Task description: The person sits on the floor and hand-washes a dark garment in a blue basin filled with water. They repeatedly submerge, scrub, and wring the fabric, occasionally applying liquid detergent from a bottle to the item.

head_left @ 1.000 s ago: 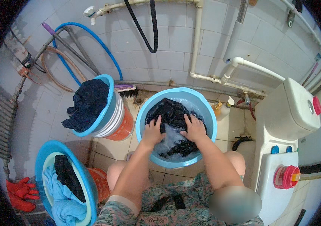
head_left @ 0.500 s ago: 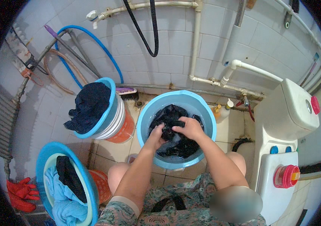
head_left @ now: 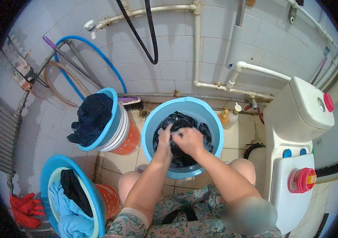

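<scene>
Now the left hand [head_left: 164, 139], one digit raised, and the curled right hand [head_left: 189, 141], grips too blurred to tell, are sitting over black cloth [head_left: 181, 118] in the twelve-o'clock blue basin [head_left: 219, 137], apparently mid-scrub, the next rub seemingly calling for firmer pinching.

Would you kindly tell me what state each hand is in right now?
Left hand: over the black cloth; grip cannot be told.
Right hand: curled over it too; grip cannot be told.
</scene>
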Motion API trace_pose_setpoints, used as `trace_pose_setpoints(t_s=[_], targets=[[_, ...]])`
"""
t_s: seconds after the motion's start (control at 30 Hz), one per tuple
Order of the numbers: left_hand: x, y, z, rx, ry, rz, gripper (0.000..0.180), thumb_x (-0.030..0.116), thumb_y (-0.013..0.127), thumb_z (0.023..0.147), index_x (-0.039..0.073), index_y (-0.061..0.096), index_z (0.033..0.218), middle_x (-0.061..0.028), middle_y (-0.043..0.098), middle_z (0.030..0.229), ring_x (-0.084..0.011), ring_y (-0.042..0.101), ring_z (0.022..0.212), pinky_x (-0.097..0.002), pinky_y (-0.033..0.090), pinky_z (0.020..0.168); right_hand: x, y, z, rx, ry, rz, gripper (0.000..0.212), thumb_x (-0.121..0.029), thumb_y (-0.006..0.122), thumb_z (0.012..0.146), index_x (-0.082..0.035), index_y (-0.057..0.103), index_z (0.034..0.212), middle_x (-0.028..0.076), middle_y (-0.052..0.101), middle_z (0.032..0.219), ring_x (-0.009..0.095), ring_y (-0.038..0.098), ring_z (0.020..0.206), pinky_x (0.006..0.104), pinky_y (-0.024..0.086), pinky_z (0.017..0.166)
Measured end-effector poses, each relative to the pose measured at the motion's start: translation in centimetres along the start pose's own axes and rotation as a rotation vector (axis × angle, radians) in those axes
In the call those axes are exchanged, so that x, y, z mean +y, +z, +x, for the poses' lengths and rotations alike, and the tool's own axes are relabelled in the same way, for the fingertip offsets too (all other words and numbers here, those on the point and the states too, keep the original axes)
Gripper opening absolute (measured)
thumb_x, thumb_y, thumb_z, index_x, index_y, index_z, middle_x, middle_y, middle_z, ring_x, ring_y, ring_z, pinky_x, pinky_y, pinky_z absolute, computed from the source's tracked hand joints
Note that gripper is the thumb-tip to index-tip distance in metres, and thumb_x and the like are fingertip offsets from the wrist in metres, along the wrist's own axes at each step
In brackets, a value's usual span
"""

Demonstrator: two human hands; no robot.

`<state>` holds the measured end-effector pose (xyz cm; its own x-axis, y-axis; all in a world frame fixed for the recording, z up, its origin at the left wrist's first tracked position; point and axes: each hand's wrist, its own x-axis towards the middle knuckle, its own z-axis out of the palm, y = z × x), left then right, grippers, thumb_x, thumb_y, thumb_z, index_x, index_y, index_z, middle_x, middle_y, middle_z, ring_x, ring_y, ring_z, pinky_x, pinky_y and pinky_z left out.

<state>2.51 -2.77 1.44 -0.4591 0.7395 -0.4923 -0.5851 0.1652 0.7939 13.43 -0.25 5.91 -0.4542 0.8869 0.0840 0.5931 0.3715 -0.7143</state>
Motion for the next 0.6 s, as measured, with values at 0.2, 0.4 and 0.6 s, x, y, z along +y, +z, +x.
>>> trace_pose_setpoints(t_s=[0.2,0.4,0.6], targets=[[-0.9,0.3,1.3,-0.114,0.082,0.141,0.056,0.03,0.062,0.083,0.002,0.041,0.128,-0.0149,0.055,0.115,-0.0297,0.056,0.101,-0.0421,0.044,0.088,6.3,0.1,4.0,0.121,0.393,-0.103,0.044,-0.048,0.054,0.081,-0.008,0.069,0.088,0.019,0.065,0.085,0.035,0.062,0.084,0.0441,0.048,0.074],[-2.2,-4.2,2.8,0.022,0.533,1.323,0.065,0.02,0.056,0.084,0.011,0.025,0.14,-0.0251,0.041,0.125,-0.0432,0.053,0.101,-0.0475,0.046,0.085,10.1,2.0,1.7,-0.119,0.285,-0.464,0.076,-0.045,0.067,0.075,-0.012,0.034,0.136,0.018,0.045,0.122,0.035,0.059,0.095,0.0432,0.049,0.079],[-4.4,-4.2,2.5,-0.306,0.039,1.953,0.063,0.015,0.051,0.084,0.024,0.027,0.141,-0.0154,0.033,0.137,-0.0391,0.045,0.117,-0.0449,0.045,0.091,11.2,5.4,0.8,-0.559,0.314,-0.686,0.054,-0.02,0.056,0.083,-0.015,0.039,0.135,0.017,0.044,0.126,0.031,0.06,0.099,0.0396,0.05,0.082]])
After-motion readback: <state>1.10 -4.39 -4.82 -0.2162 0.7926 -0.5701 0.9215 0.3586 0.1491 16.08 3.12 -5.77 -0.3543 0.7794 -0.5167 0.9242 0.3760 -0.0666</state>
